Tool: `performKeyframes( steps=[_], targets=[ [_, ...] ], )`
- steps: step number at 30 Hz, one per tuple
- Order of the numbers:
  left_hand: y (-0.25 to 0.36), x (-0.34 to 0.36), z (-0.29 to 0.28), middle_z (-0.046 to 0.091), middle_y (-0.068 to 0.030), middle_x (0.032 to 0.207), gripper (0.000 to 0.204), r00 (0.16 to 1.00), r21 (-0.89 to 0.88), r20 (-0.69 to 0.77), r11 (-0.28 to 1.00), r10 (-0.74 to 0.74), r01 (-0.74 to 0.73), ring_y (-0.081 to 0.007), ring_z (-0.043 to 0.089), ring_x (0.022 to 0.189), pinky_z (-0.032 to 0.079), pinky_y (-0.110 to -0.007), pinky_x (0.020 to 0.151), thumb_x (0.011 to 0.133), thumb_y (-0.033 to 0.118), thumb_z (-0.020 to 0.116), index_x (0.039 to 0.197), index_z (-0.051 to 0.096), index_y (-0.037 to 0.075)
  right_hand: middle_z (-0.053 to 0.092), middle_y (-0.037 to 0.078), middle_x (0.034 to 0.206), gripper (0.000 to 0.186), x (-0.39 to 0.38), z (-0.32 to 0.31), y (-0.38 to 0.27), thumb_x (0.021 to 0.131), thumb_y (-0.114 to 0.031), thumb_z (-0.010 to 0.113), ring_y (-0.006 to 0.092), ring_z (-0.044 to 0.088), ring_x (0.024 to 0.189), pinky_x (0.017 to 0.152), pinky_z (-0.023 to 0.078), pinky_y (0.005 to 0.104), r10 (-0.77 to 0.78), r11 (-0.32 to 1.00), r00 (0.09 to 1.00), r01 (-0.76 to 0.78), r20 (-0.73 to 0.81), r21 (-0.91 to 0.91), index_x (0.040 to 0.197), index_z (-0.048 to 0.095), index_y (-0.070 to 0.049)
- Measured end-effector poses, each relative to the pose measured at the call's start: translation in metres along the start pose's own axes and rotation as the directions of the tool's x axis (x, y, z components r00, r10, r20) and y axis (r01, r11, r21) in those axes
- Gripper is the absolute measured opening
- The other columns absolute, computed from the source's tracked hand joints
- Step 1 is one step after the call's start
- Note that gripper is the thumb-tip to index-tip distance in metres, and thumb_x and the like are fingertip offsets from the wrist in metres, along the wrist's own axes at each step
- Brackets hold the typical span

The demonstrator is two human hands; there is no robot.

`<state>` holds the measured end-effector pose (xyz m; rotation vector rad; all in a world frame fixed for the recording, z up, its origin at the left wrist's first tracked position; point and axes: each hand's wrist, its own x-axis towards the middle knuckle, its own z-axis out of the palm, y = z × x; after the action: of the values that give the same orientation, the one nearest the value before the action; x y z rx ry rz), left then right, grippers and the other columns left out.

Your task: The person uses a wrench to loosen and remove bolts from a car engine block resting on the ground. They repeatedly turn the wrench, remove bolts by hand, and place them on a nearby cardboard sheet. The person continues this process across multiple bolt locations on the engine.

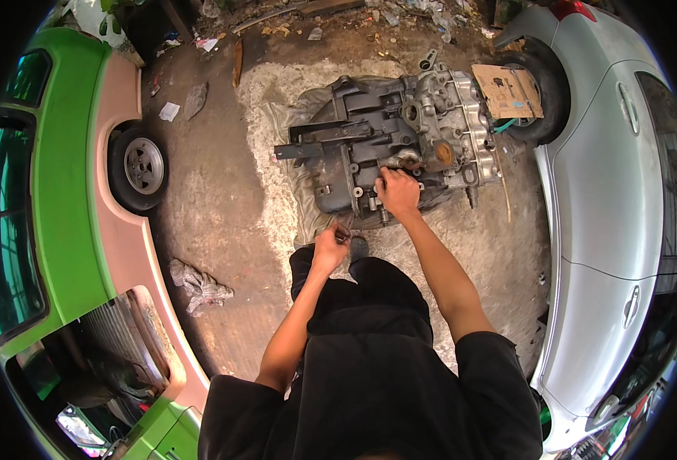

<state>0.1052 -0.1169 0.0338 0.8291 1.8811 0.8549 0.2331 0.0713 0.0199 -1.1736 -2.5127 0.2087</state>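
Note:
A disassembled engine point(354, 184) of dark housings and silver castings lies on a grey-green cloth point(308, 230) on the concrete. A dark metal bracket point(296, 151) sticks out to its left. My right hand point(396, 188) rests with curled fingers on the middle of the engine's near part, beside a silver casting point(453, 130); what its fingertips grip, if anything, is hidden. My left hand point(331, 245) is lower, at the engine's near left edge, its fingers closed round a small dark object point(342, 231) that I cannot make out. My dark shoe shows just beside it.
A green and pink vehicle point(70, 192) borders the left, a silver car point(599, 215) the right. A cardboard piece point(499, 92) leans at the car's wheel. A crumpled rag point(196, 284), paper scraps point(169, 111) and litter lie on the ground.

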Motion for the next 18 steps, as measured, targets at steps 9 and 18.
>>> performKeyframes(
  steps=[9, 18],
  targets=[
    [0.014, 0.058, -0.019, 0.062, -0.0075, 0.068, 0.015, 0.977, -0.205, -0.202, 0.973, 0.067, -0.109, -0.0102, 0.055, 0.059, 0.046, -0.029, 0.057, 0.087, 0.008, 0.065, 0.099, 0.063, -0.002, 0.071, 0.008, 0.090, 0.028, 0.000, -0.001, 0.000, 0.087, -0.026, 0.062, 0.0248, 0.066, 0.086, 0.074, 0.055, 0.0382, -0.011, 1.000, 1.000, 0.011, 0.022, -0.016, 0.104, 0.068, -0.005],
    [-0.006, 0.113, 0.012, 0.066, -0.0243, 0.083, 0.036, 0.943, 0.286, -0.254, 0.948, 0.213, -0.137, -0.0425, 0.063, 0.077, 0.048, -0.050, 0.070, 0.099, 0.029, 0.048, 0.109, 0.058, -0.005, 0.071, 0.008, 0.090, 0.029, 0.002, 0.000, 0.002, 0.086, -0.026, 0.062, 0.0250, 0.066, 0.085, 0.073, 0.055, 0.0378, -0.011, 0.999, 0.999, 0.012, 0.040, -0.030, 0.105, 0.067, -0.005]
  ],
)
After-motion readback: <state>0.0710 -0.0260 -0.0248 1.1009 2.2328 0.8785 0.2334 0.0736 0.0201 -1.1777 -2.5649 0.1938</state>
